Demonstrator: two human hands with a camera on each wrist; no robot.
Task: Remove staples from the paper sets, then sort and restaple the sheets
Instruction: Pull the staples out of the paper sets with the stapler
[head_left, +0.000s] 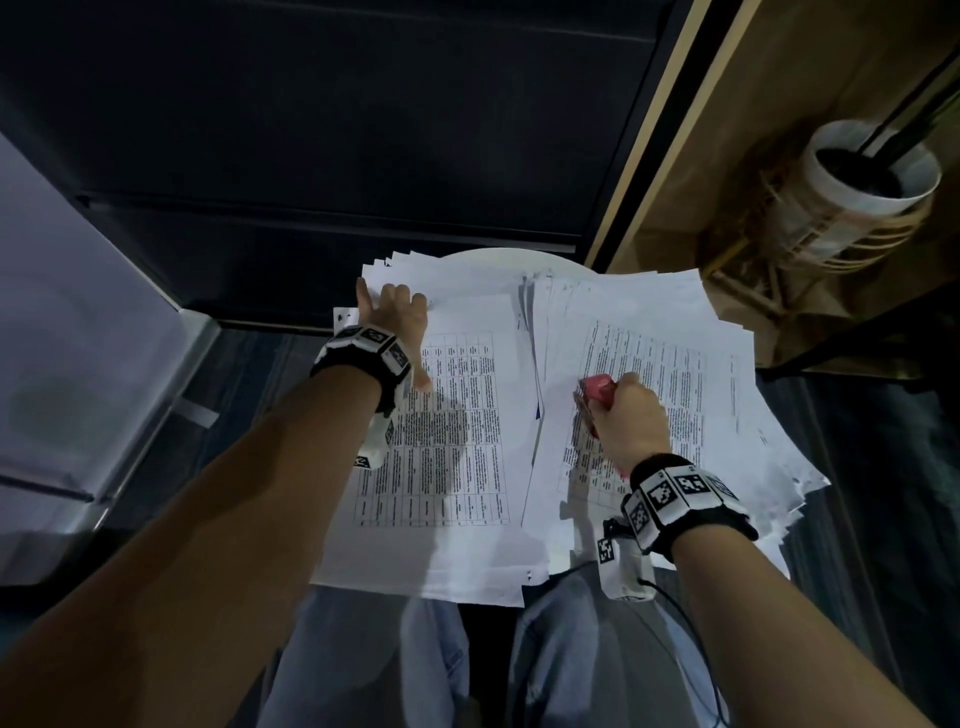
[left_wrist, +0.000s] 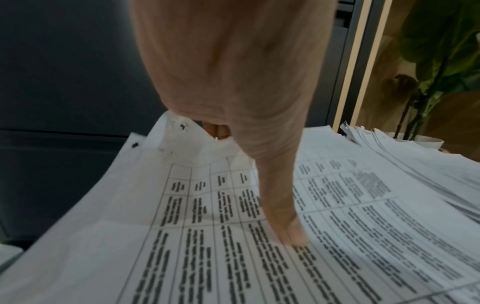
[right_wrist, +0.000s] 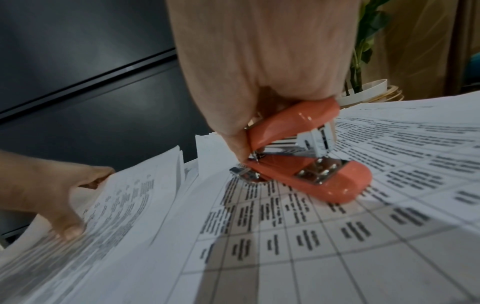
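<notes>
Two loose stacks of white printed sheets with tables, side by side on a small round white desk (head_left: 524, 255), overhanging its rim on nearly every side. Left stack of sheets (head_left: 457, 467) fanned at the far edge, near edge jutting over the lap; dark staple holes at its far left corner. Left hand (head_left: 397, 317) at that far left corner, fingers curled round the top sheet's edge and lifting it, thumb tip pressed flat on the printed table. Right stack of sheets (head_left: 675, 364) splayed wider, ragged edges spilling off to the right. Right hand (head_left: 631, 415) clamped round a coral-pink stapler (right_wrist: 309, 156), stapler's base resting on the right stack's top sheet, mouth gaping. Narrow seam between stacks. Dark cabinet (head_left: 311, 130) close behind; white plant pot (head_left: 872, 171) well off to the right.
</notes>
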